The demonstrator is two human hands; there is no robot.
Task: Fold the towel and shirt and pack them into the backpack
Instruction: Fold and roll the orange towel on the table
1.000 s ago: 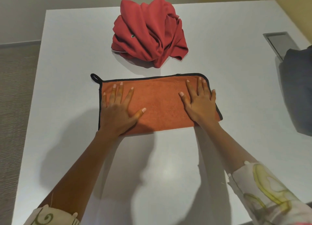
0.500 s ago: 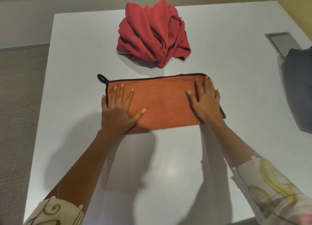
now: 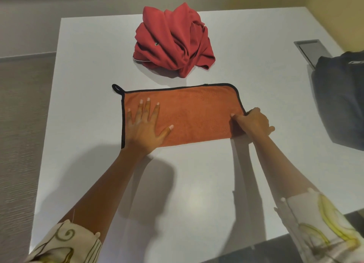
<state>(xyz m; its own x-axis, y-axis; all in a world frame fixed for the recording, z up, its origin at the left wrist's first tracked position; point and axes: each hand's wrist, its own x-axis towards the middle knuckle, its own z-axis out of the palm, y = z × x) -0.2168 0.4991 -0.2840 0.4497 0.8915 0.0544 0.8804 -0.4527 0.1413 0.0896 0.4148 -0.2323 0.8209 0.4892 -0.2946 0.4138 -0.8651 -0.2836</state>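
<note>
An orange towel (image 3: 195, 113) with black trim lies folded in a long strip on the white table (image 3: 197, 193). My left hand (image 3: 145, 124) rests flat on its left part, fingers spread. My right hand (image 3: 254, 122) is curled at the towel's right edge, thumb on top, pinching that end. A crumpled red shirt (image 3: 173, 42) sits in a heap just beyond the towel. The dark backpack (image 3: 340, 97) lies at the table's right edge, partly out of frame.
A grey recessed panel (image 3: 311, 49) is set into the table at the far right, behind the backpack. Bare tabletop stretches between the towel and my body. The floor drops away on the left.
My right hand slid from lying flat on the towel to its right edge and closed on it. My left hand has stayed flat on the left part.
</note>
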